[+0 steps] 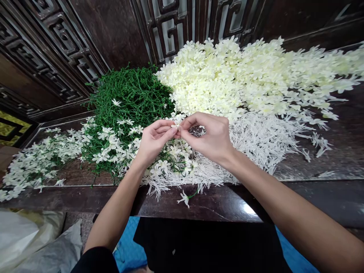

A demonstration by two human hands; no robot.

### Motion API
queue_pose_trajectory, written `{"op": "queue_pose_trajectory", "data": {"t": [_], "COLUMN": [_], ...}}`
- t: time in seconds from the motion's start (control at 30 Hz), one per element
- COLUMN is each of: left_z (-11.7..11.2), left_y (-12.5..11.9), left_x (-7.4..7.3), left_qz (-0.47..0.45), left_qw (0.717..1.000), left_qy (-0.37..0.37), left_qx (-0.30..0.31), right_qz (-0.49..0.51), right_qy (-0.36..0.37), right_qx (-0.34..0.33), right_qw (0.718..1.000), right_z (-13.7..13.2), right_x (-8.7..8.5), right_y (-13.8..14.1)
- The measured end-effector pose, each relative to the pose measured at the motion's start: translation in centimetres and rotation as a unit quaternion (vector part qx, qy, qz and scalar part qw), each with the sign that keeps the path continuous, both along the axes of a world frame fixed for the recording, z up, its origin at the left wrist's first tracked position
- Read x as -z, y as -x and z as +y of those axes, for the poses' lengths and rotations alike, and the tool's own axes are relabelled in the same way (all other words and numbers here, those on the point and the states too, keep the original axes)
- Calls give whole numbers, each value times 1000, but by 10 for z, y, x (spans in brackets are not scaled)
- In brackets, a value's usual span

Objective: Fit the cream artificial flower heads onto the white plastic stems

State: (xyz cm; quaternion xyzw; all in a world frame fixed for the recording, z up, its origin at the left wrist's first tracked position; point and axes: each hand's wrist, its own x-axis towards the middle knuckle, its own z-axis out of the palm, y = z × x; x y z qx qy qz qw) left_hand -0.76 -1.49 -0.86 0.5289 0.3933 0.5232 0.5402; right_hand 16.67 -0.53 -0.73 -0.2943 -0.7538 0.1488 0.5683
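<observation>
Closely pinching a white flower [176, 124] with left hand [153, 139] and right hand [212, 135]; too small to tell direction or long axis.

apparent home, dark wooden bench [85, 199], carved lattice backrest [172, 18]

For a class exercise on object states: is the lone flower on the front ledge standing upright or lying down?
Lying down: the white flower and its green stem stretch along the dark ledge.
</observation>
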Motion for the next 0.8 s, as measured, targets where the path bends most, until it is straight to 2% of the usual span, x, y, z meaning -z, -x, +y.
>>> {"op": "queue_pose_trajectory", "data": {"t": [0.27,0.47,0.67,0.8], "left_z": [-5,-8,-9,-12], "left_y": [-4,-5,-4,-5], "left_x": [-6,-8,-7,-6], "left_qz": [52,128,149,190], "left_qw": [997,984,976,961], "left_qy": [-41,-113,-142,-190], "left_qx": [-30,-47,-66,-67], "right_qz": [3,6,31,38], "right_qy": [28,29,73,115], "right_qx": [14,7,1,-18], "right_qw": [999,1000,997,993], "right_z": [-1,-1,-2,-2], "right_x": [1,-1,-2,-5], "right_y": [2,2,2,1]}}
